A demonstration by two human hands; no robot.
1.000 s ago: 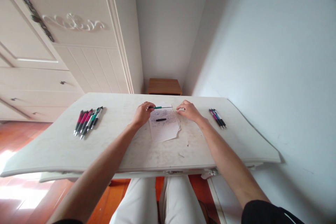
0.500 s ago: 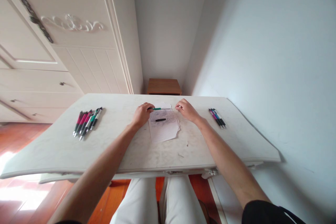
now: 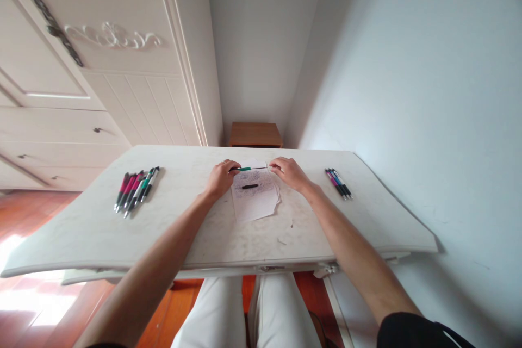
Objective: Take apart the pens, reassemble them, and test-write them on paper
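At far left, a pale cabinet (image 3: 122,87) with a dark metal handle stands behind the bench (image 3: 187,174). On the bench's left side lies a cluster of pens (image 3: 131,189) in pink, green and white, silver tips toward the near edge. Next, the left hand (image 3: 221,179) pinches a green pen barrel (image 3: 246,168), from which a thin dark rod (image 3: 259,167) points right. Below these, scribbled paper (image 3: 255,207) lies on the bench, bearing a short black piece (image 3: 250,186). The right hand (image 3: 289,172) is at the rod's far end, its fingertips drawn together; whether they grip anything I cannot tell. Well apart to the right, purple, blue and white pens (image 3: 338,182) lie side by side, near the wall (image 3: 408,92).
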